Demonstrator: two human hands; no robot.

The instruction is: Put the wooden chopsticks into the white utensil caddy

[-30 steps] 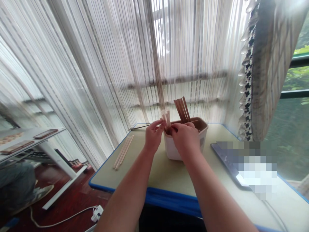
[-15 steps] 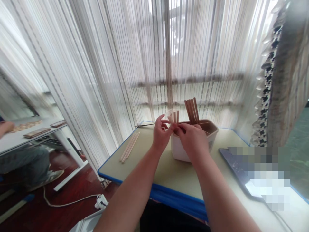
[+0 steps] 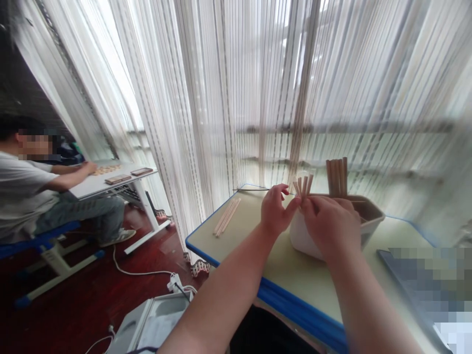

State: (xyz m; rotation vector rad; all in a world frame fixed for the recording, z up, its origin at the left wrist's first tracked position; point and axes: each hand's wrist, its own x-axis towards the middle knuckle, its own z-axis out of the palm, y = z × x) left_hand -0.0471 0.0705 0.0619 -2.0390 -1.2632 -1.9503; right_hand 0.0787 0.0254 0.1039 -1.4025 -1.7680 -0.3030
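Your left hand (image 3: 275, 212) and right hand (image 3: 330, 225) meet at the near rim of the white tub (image 3: 306, 241), both pinching a small bunch of pale wooden sticks (image 3: 303, 186) that fan upward from your fingertips. Thumb and forefinger of each hand are closed on the bunch's lower end; the other fingers curl loosely. The sticks are thin, flat and light tan, and blurred at the tops. Behind your right hand a darker bundle of sticks (image 3: 337, 176) stands upright in the tub. The tub sits on the blue-edged table (image 3: 254, 275), and more pale sticks (image 3: 226, 222) lie flat near the table's left edge, well apart from your hands. Striped sheer curtains (image 3: 221, 98) hang behind. At far left, another person (image 3: 25, 191) sits at a white desk (image 3: 110, 177).
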